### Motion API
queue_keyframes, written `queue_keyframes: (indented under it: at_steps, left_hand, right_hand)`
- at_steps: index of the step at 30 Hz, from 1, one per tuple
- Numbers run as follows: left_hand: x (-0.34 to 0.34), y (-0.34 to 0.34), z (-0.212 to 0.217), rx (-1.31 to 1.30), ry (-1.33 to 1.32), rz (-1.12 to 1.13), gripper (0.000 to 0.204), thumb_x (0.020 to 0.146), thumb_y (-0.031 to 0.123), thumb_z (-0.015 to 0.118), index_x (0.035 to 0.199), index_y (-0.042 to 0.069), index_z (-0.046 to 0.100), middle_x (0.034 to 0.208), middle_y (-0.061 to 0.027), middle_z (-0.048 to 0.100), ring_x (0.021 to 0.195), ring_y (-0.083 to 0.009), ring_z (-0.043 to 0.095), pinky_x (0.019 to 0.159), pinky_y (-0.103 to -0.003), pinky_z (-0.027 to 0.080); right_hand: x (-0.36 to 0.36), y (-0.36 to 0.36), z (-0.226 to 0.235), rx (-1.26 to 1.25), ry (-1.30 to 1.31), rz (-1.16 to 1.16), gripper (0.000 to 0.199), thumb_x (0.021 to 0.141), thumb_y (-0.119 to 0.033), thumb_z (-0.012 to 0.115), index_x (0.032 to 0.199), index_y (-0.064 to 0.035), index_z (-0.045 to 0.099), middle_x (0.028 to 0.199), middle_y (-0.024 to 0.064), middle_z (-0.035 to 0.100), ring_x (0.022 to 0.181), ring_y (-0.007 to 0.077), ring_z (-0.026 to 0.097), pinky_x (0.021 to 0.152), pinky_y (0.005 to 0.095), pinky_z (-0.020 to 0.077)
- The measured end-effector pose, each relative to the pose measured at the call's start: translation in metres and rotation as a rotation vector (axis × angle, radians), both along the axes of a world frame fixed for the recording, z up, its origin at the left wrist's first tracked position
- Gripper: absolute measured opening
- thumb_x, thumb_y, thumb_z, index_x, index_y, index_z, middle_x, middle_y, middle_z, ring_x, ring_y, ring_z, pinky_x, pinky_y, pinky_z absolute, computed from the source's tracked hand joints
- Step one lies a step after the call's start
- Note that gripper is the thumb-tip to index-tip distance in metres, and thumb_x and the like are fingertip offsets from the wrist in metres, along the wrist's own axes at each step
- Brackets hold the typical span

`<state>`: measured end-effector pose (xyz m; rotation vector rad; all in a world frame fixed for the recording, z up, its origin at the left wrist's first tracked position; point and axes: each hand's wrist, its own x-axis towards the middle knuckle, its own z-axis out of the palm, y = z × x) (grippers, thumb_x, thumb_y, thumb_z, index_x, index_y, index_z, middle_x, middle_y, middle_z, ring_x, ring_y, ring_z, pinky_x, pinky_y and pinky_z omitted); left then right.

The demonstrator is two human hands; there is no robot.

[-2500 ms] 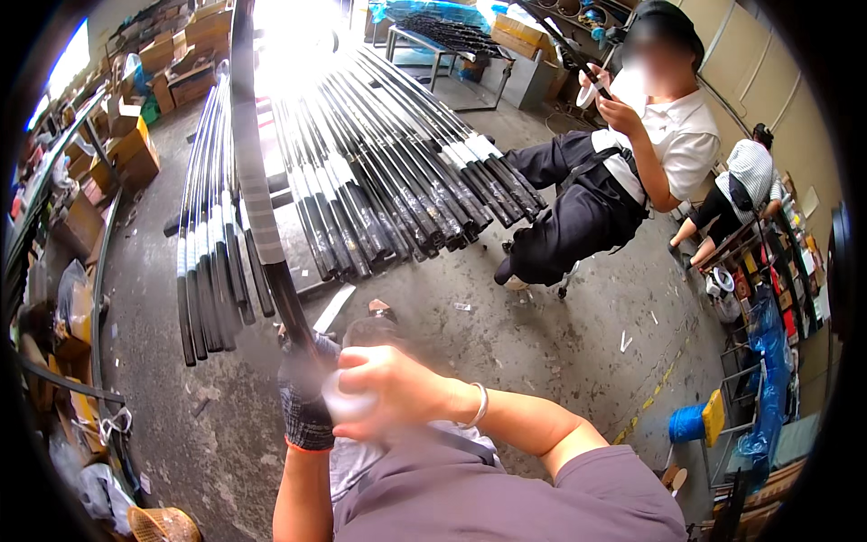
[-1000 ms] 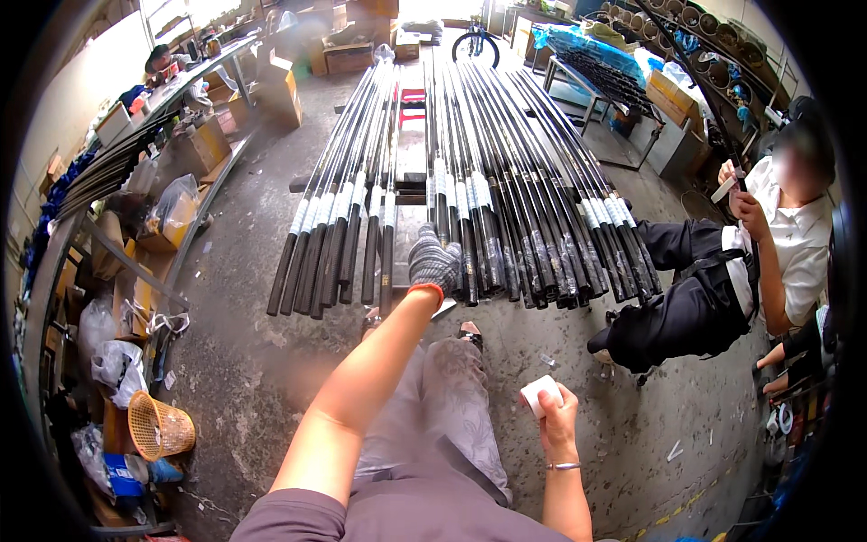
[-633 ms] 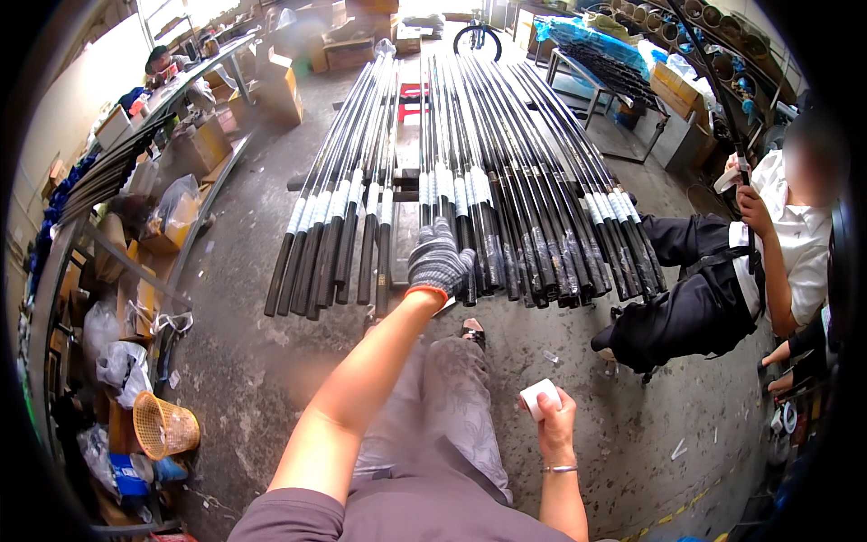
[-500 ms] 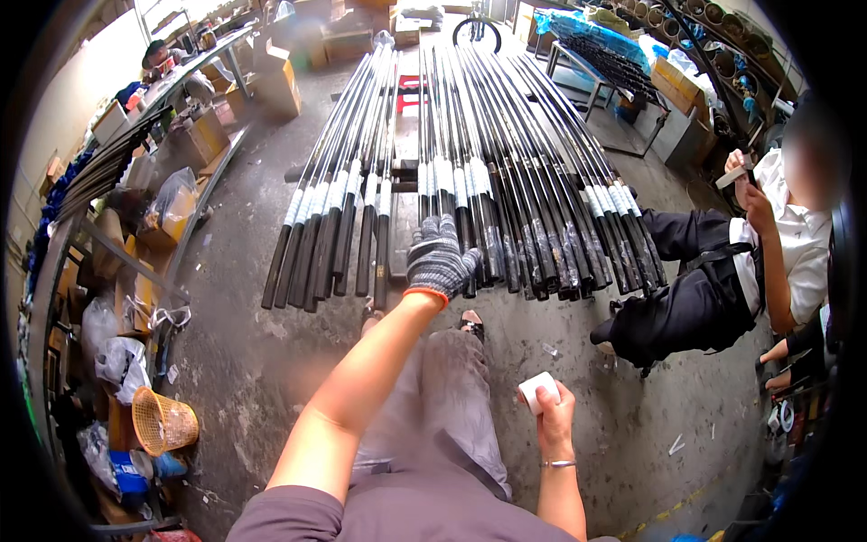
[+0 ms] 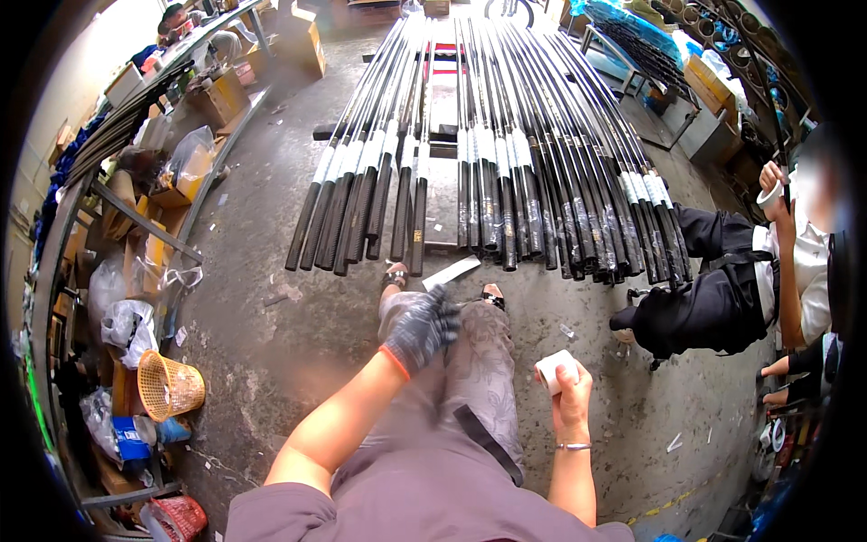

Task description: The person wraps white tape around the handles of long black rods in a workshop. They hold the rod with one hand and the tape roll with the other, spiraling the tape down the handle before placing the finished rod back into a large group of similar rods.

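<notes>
My left hand (image 5: 423,332), in a grey knit glove with an orange cuff, is over my lap. Its fingers are smeared by motion. A white strip (image 5: 452,273) lies just beyond its fingertips; whether they touch it I cannot tell. My bare right hand (image 5: 573,397), with a bracelet at the wrist, is closed around a roll of white tape (image 5: 551,372). In front of me many long, thin black rods (image 5: 361,208) lie side by side, thick ends toward me. Several carry white bands (image 5: 519,149); some thick ends have a glossy clear wrap.
At the right, another person in a white top and dark trousers (image 5: 704,312) holds a white roll (image 5: 769,194). On the left stands a cluttered metal rack (image 5: 149,221) with a yellow basket (image 5: 170,387) beside it. Cardboard boxes (image 5: 302,45) stand farther back.
My left hand has come off the rods and back toward my lap, and a white strip now shows near it. The view has shifted, with the rods higher. My right hand keeps the tape roll.
</notes>
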<state>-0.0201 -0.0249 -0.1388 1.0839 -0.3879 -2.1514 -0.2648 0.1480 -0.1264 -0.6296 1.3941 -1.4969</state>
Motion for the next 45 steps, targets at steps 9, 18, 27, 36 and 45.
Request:
queue_keyframes:
  at_steps: [9, 18, 27, 36, 45]
  left_hand:
    - [-0.013, -0.051, 0.02, 0.035, 0.391, 0.264, 0.027, 0.1, 0.035, 0.052, 0.102, 0.009, 0.06, 0.068, -0.0015, 0.056, 0.055, -0.0151, 0.048, 0.05, -0.03, 0.04]
    - [0.019, 0.051, 0.026, -0.304, 0.009, 0.064, 0.014, 0.097, 0.02, 0.053, 0.102, 0.008, 0.057, 0.067, 0.0004, 0.051, 0.062, -0.0099, 0.053, 0.053, -0.024, 0.042]
    - [0.056, 0.078, -0.009, -0.585, -0.388, -0.009, 0.062, 0.086, 0.028, 0.074, 0.133, -0.003, 0.047, 0.115, -0.0154, 0.063, 0.112, -0.0249, 0.059, 0.092, -0.036, 0.047]
    - [0.062, 0.072, 0.102, -0.768, -0.146, -0.24, 0.057, 0.085, 0.033, 0.076, 0.126, -0.001, 0.056, 0.114, -0.0101, 0.063, 0.105, -0.0187, 0.059, 0.094, -0.032, 0.046]
    - [0.045, 0.085, 0.081, -0.544, -0.105, 0.147, 0.013, 0.095, 0.009, 0.061, 0.103, 0.0, 0.067, 0.095, -0.0027, 0.065, 0.087, -0.0097, 0.059, 0.08, -0.026, 0.049]
  right_hand:
    - [0.026, -0.023, 0.016, -0.049, 0.043, 0.074, 0.054, 0.079, -0.043, 0.079, 0.098, 0.0049, 0.063, 0.088, 0.0126, 0.069, 0.078, 0.0187, 0.068, 0.073, 0.0304, 0.0544]
    - [0.034, -0.027, 0.019, -0.01, 0.073, 0.141, 0.057, 0.076, -0.043, 0.082, 0.1, 0.0051, 0.062, 0.091, 0.0114, 0.068, 0.08, 0.0178, 0.067, 0.076, 0.0292, 0.0534]
    - [0.085, -0.076, 0.081, -0.274, -0.158, 0.522, 0.064, 0.07, -0.041, 0.085, 0.11, 0.0046, 0.064, 0.126, 0.0226, 0.059, 0.111, 0.0289, 0.064, 0.092, 0.0354, 0.0528]
    - [0.106, -0.096, 0.078, -0.547, -0.215, 0.668, 0.049, 0.056, -0.041, 0.092, 0.077, -0.007, 0.065, 0.147, 0.0311, 0.036, 0.142, 0.0441, 0.027, 0.115, 0.0572, 0.0175]
    - [0.093, -0.097, 0.076, -0.453, 0.232, 0.949, 0.052, 0.064, -0.037, 0.089, 0.08, -0.0009, 0.056, 0.148, 0.0208, 0.035, 0.138, 0.0373, 0.034, 0.112, 0.0507, 0.0273]
